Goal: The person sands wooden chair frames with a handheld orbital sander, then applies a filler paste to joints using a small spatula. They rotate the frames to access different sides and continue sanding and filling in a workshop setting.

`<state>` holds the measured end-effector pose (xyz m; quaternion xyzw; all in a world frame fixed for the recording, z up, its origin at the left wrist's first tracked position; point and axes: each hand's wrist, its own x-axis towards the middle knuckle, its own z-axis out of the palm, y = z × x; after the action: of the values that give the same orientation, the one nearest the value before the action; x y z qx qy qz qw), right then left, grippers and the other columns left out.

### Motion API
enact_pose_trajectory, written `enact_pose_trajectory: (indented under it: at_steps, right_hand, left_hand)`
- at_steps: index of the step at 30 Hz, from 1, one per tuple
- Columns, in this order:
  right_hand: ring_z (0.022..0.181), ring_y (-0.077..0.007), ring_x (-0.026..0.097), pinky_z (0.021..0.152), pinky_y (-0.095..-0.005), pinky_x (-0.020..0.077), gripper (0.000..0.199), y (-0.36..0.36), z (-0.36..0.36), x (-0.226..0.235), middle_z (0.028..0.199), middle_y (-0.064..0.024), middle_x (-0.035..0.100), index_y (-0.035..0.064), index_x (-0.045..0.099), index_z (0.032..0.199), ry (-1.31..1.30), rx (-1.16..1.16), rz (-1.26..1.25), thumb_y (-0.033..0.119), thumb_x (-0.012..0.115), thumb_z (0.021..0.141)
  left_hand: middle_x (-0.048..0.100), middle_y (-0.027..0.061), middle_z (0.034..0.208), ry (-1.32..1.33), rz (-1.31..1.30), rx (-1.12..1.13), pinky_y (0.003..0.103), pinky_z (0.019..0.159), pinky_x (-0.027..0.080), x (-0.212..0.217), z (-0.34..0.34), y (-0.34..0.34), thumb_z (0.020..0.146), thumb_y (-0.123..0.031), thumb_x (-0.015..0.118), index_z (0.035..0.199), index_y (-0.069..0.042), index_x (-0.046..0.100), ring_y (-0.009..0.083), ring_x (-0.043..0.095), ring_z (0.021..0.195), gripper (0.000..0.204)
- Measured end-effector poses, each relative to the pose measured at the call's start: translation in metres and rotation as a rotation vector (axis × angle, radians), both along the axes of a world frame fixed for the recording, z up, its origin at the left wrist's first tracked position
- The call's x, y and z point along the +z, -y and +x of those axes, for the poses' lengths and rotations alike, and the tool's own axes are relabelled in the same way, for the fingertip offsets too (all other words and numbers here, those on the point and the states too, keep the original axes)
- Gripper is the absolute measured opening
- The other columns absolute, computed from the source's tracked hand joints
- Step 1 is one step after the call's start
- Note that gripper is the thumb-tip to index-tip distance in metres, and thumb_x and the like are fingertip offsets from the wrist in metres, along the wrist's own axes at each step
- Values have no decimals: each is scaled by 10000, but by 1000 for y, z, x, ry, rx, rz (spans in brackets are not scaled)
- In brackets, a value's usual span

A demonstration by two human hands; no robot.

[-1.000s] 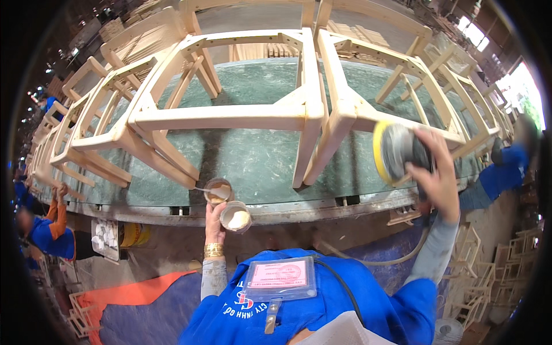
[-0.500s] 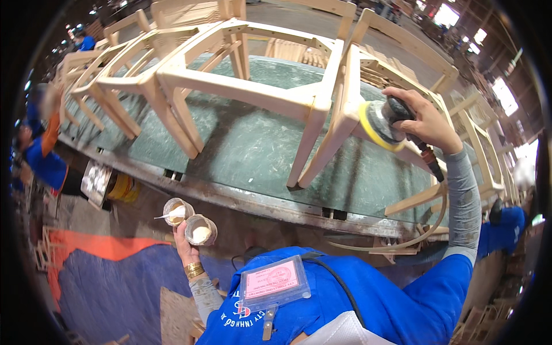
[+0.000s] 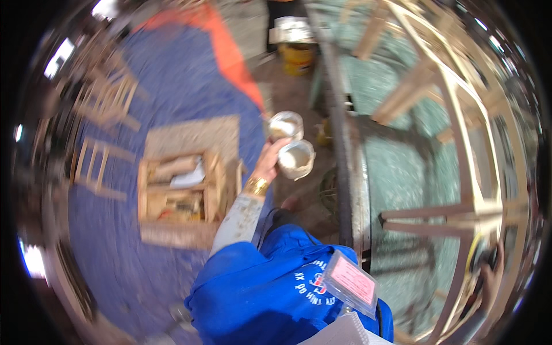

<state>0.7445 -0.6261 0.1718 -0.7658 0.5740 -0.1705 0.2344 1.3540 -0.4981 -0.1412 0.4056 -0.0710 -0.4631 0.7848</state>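
My left hand (image 3: 268, 157) is closed around two small round tubs, held side by side over the gap beside the table. The nearer tub (image 3: 299, 171) and the farther tub (image 3: 299, 127) each have pale material inside. At the far right, partly smeared by motion, my right hand (image 3: 491, 280) grips a round dark orbital sander (image 3: 476, 258) with a yellow edge. The sander sits by the seat rail of a pale wooden chair frame (image 3: 463, 132). Whether its pad touches the wood I cannot tell.
The green-topped table (image 3: 397, 167) with its worn edge runs along my right. On the left, a blue tarp (image 3: 109, 230) carries a wooden crate (image 3: 183, 234) with mixed items and small wooden frames (image 3: 102, 167). A yellow bucket (image 3: 296, 62) stands ahead near an orange sheet (image 3: 229, 57).
The view has swung left, bringing the tarp and crate into sight. The tubs are still in my left hand. The sander and right hand now appear at the far right edge.
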Motion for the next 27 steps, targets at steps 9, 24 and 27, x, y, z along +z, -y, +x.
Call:
enact_pose_trajectory:
  at_steps: [9, 24, 27]
  right_hand:
    - [1149, -188, 469, 969, -286, 376, 716, 7, 57, 12, 1303, -118, 448, 22, 372, 1383, 97, 43, 63, -8, 504, 680]
    - [1075, -184, 504, 965, -284, 363, 647, -25, 132, 30, 1115, -79, 523, 49, 528, 1236, -100, -96, -49, -6, 625, 598]
    - [1062, -228, 515, 970, -313, 369, 633, -49, 183, 19, 1088, -94, 523, 47, 550, 1205, -98, -83, -111, -27, 646, 584]
  left_hand:
    - [637, 120, 1000, -50, 202, 570, 341, 788, 520, -44, 94, -74, 775, -149, 676, 1033, -26, 600, 223, 633, 894, 296]
    - [500, 173, 1223, -249, 577, 899, 427, 918, 460, -87, 228, -56, 845, -214, 597, 1226, 17, 444, 292, 553, 1065, 471]
    - [471, 188, 1256, -245, 684, 990, 431, 927, 452, -91, 239, -74, 847, -215, 596, 1254, 26, 413, 303, 537, 1088, 508]
